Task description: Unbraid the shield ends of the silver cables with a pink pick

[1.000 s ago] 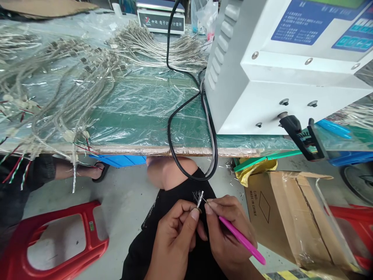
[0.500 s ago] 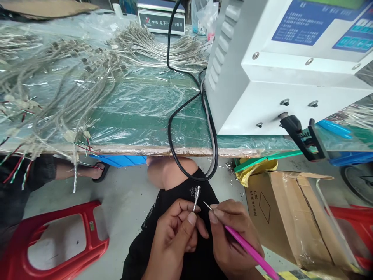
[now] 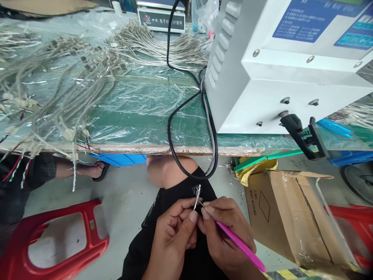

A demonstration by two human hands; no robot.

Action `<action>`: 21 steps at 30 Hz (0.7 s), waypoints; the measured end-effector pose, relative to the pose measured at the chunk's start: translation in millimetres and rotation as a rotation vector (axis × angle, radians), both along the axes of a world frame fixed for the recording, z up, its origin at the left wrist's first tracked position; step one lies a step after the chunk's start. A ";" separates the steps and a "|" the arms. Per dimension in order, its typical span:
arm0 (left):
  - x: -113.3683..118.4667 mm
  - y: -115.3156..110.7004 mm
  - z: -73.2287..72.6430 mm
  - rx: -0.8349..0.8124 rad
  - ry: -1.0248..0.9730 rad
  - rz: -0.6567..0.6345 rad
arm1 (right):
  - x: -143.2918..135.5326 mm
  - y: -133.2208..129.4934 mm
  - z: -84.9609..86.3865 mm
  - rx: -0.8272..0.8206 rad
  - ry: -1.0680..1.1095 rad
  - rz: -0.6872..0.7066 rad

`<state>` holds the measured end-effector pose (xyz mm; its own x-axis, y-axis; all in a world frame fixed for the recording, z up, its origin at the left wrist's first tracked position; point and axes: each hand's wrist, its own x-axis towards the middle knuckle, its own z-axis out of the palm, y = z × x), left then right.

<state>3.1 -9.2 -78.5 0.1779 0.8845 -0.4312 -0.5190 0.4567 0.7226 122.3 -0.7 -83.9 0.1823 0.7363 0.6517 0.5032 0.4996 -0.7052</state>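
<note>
Head view: bottom centre, my left hand (image 3: 175, 231) pinches a braided cable end (image 3: 197, 197) between thumb and fingers, the silvery part poking up past my thumb tip (loose strands frayed at top). My right hand (image 3: 226, 233), just right of it, is clamped on a pink-handled pick (image 3: 241, 246), metal tip at the cable's right side; can't tell if touching. White machine (image 3: 230, 103) upper right.
</note>
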 end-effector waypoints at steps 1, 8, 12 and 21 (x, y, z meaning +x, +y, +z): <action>0.1 0.1 -0.1 -0.001 -0.003 0.002 | 0.3 -0.2 -0.2 -0.002 -0.007 -0.005; 0.3 -0.2 0.2 -0.006 -0.006 0.013 | 1.2 -0.5 0.6 0.033 -0.002 0.009; 0.2 0.1 -0.1 -0.009 -0.005 0.009 | 0.6 -0.7 -2.0 0.019 -0.006 0.025; 0.6 -0.9 -0.3 -0.029 -0.016 0.030 | -1.0 -2.4 -5.1 0.012 -0.021 0.007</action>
